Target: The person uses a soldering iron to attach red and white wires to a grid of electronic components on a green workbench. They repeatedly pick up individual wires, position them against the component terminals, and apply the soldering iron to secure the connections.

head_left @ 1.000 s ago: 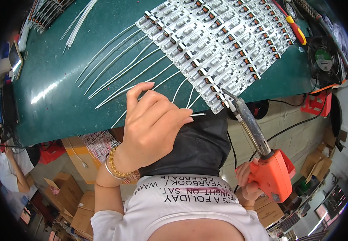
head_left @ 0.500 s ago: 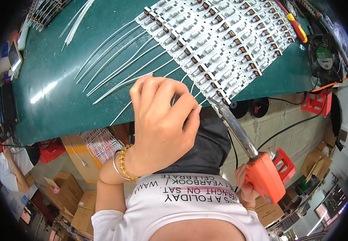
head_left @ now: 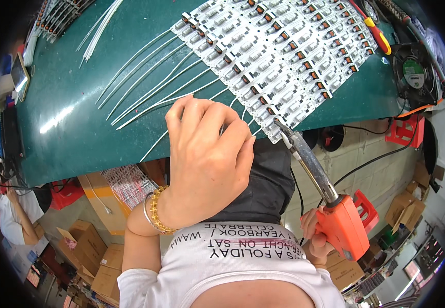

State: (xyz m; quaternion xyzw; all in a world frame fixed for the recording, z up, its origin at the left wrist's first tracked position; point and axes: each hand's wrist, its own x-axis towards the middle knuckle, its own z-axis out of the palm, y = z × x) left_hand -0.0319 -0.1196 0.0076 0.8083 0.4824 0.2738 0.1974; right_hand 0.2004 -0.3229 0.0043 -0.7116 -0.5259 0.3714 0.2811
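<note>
My left hand [head_left: 207, 154] is closed in a pinch over the near left edge of a white circuit board panel [head_left: 284, 61]. Thin white wires [head_left: 145, 76] run out from that edge, and some pass under my fingers; one seems held between the fingertips, though the hand partly hides it. In my right hand [head_left: 313, 233] is a red-bodied soldering gun [head_left: 343, 226], gripped by its handle. Its metal barrel slants up to the left, and the tip touches or hovers just over the panel's nearest corner. Rows of small orange-and-black components cover the panel.
The panel lies on a green table mat [head_left: 53, 133]. A red-and-yellow screwdriver [head_left: 379, 36] and a small black fan [head_left: 413, 74] sit at the right. Loose white wires [head_left: 99, 33] and a phone [head_left: 20, 76] are at the left. Below stands a red stool [head_left: 406, 131].
The soldering gun has moved slightly right, with its tip a little higher on the panel's corner. The panel has shifted slightly left and nearer. My left hand has barely moved.
</note>
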